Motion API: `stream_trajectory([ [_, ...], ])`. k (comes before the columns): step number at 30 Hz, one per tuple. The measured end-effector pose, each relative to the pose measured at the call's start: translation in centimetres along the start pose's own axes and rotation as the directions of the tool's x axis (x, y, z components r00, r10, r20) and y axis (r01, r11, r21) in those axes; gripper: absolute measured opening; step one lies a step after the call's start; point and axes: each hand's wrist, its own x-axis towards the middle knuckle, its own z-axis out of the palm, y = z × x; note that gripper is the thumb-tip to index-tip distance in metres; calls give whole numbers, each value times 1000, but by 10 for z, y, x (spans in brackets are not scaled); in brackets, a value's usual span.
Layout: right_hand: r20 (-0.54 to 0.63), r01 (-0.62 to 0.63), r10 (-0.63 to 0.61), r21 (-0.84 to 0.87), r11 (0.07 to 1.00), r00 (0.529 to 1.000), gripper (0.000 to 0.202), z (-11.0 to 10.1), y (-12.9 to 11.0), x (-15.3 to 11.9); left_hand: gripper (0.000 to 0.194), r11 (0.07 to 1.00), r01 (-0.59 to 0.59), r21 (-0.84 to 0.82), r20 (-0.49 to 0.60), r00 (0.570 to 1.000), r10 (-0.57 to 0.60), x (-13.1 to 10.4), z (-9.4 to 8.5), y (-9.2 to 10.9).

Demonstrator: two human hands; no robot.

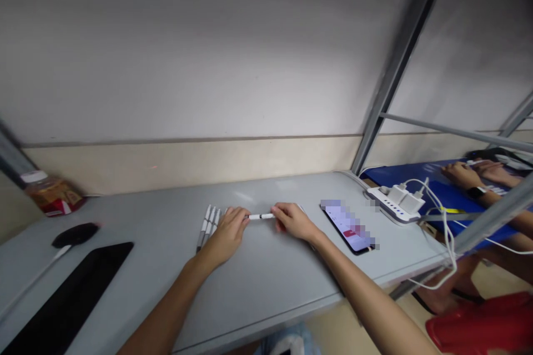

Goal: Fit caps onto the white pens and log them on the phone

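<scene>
A slim white pen (pixel 261 216) with dark bands lies level between my two hands, just above the grey desk. My left hand (pixel 231 228) is closed on its left end, fingertips pinching it. My right hand (pixel 293 219) pinches the other end between thumb and fingers. Several similar white-and-grey pens (pixel 205 227) lie side by side on the desk, just left of my left hand and partly covered by it. Part of another thin light thing shows behind my right wrist, mostly hidden.
A phone (pixel 348 227) with its screen lit lies right of my right hand. Beyond it sits a white power strip (pixel 393 204) with plugs and cables. Leftward are a bottle (pixel 54 194), a dark rounded object (pixel 75 234) with a cable and a black slab (pixel 75 299). Another person's hands (pixel 464 175) are far right.
</scene>
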Motion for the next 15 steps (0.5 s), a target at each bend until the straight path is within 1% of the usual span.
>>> stream_trajectory([
  [1,-4,-1,1,-2,1000,1000,40,0,0,0,26,1000,1,3,0,1000,-1,0,1,-1],
  [3,-38,33,-33,-7,999,999,28,-1,-1,-1,26,1000,18,10,-5,1000,-18,0,1,-2],
  [5,-62,75,-76,-20,997,995,27,-2,-2,-1,26,999,43,8,-1,999,-43,-1,2,-4],
  [6,-56,80,-81,-25,997,995,27,-2,-1,-1,26,999,50,5,8,999,-50,-1,1,-5],
  [8,-12,50,-51,-31,998,999,22,-2,0,-1,27,998,55,-1,27,998,-55,-1,1,-6],
  [11,51,-12,15,-60,998,999,43,-2,1,-1,28,999,44,3,39,998,-44,-1,0,-7],
  [12,57,-16,20,-71,997,998,46,-2,0,-1,28,999,39,9,38,999,-39,-1,0,-7],
  [13,50,-8,12,-78,997,999,43,-2,-1,-1,28,999,36,17,35,999,-36,-1,0,-7],
  [15,13,36,-35,-82,996,999,29,-2,-4,-2,29,999,36,32,23,999,-36,0,0,-8],
])
